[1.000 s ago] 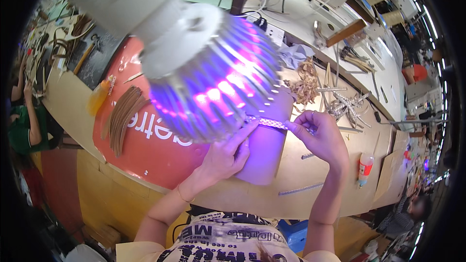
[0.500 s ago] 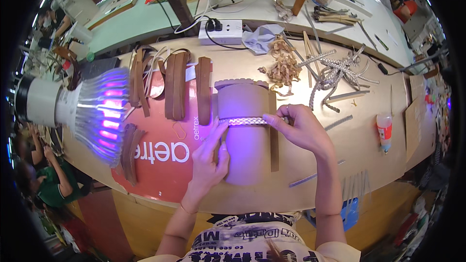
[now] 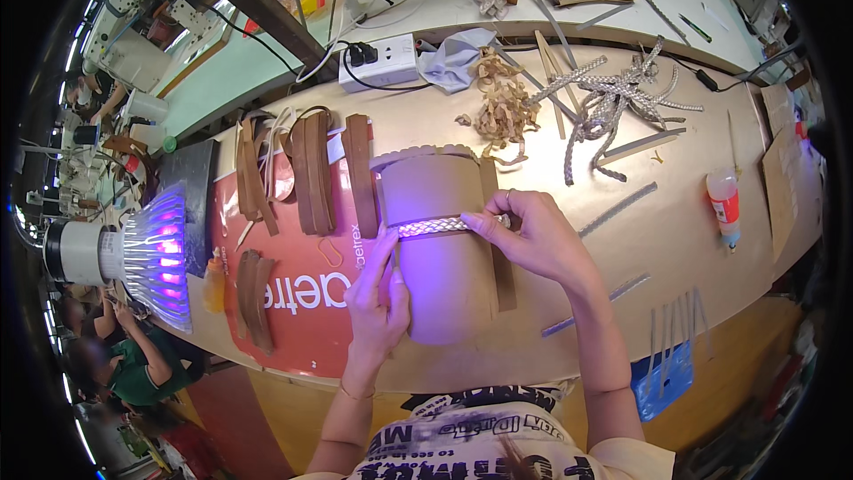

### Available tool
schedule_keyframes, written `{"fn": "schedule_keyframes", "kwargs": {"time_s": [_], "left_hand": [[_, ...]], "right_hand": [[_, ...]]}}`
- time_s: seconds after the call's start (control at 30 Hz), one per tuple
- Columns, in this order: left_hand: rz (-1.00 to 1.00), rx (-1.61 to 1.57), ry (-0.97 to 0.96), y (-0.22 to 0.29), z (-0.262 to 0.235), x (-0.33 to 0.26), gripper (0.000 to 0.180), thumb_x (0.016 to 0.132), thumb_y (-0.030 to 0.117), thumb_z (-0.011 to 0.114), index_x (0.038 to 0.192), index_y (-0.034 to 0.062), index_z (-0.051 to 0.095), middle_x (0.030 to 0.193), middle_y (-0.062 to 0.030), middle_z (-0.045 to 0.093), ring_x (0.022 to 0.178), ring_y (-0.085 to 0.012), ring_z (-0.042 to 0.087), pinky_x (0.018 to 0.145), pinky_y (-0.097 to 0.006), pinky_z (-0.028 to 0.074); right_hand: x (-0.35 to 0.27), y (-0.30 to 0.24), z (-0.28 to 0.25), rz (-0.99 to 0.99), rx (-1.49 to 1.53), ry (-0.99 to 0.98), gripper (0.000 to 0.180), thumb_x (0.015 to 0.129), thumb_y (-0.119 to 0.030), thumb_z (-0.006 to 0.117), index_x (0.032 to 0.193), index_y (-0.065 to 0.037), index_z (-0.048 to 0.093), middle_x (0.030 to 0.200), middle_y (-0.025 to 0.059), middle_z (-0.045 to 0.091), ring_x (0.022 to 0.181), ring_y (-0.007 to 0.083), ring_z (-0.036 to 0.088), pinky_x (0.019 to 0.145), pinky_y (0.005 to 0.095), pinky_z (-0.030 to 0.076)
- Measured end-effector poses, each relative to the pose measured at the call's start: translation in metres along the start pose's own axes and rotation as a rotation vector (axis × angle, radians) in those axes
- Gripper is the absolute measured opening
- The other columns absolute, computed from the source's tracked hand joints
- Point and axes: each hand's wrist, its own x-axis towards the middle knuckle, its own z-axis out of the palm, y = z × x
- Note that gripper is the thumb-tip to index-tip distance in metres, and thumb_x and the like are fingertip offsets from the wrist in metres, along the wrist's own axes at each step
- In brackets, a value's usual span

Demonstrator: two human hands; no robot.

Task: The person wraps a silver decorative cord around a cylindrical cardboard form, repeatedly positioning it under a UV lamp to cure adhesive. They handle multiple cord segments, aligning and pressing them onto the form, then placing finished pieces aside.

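I find the braided strip (image 3: 433, 228), pale and shiny, lying crosswise over the upper half of the curved brown form (image 3: 449, 289), which I take as my landmark. The right hand (image 3: 533, 236) has thumb and forefinger together, clamped on the strip at the form's right side. The left hand (image 3: 378, 302) sets its index fingertip at the strip's other end, on the form's left side, with the thumb apart and lower down — I cannot tell whether it grips or merely presses. Violet light falls on the form's left part; a finned lamp (image 3: 155, 253), lit, stands well to the form's left. Between lamp and form I note a red sheet (image 3: 298, 333) bearing brown strips (image 3: 313, 173). Beyond the form's far edge are a white power strip (image 3: 382, 65), a grey cloth (image 3: 458, 60) and a crinkled tan bunch (image 3: 506, 111). To the form's far right lies a tangle of silver braided cords (image 3: 622, 107); farther right, a bottle with a red label (image 3: 724, 204). Well off to the form's left, near the lamp — a co-worker in a green top (image 3: 147, 373).
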Motion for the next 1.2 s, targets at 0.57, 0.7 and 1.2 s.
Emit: {"fn": "schedule_keyframes", "kwargs": {"time_s": [0.57, 0.7, 1.2], "left_hand": [[0.131, 0.296, -0.242, 0.048, -0.007, 0.016, 0.051, 0.087, 0.005, 0.061, 0.136, 0.0045, 0.052, 0.153, -0.0283, 0.029, 0.141, -0.0471, 0.029, 0.113, -0.052, 0.031], [0.147, 0.332, -0.281, 0.047, -0.008, 0.016, 0.051, 0.088, 0.008, 0.063, 0.137, 0.0047, 0.051, 0.153, -0.03, 0.028, 0.139, -0.0477, 0.032, 0.109, -0.051, 0.037], [0.134, 0.414, -0.278, 0.056, -0.005, 0.019, 0.043, 0.091, 0.013, 0.064, 0.132, 0.0029, 0.054, 0.152, -0.0302, 0.03, 0.136, -0.0465, 0.039, 0.106, -0.048, 0.04]], "right_hand": [[-0.002, -0.02, -0.01, 0.013, -0.129, -0.054, 0.035, 0.086, -0.035, 0.069, 0.081, 0.0, 0.071, 0.064, 0.0147, 0.064, 0.057, 0.0263, 0.062, 0.058, 0.037, 0.049], [-0.004, -0.021, -0.013, -0.002, -0.12, -0.046, 0.034, 0.086, -0.032, 0.069, 0.08, 0.001, 0.071, 0.061, 0.0119, 0.061, 0.054, 0.0214, 0.057, 0.055, 0.0345, 0.045], [-0.008, -0.046, -0.019, -0.074, -0.173, -0.011, 0.031, 0.086, -0.029, 0.071, 0.078, 0.001, 0.071, 0.058, 0.008, 0.059, 0.049, 0.0123, 0.048, 0.048, 0.0299, 0.038]]}}
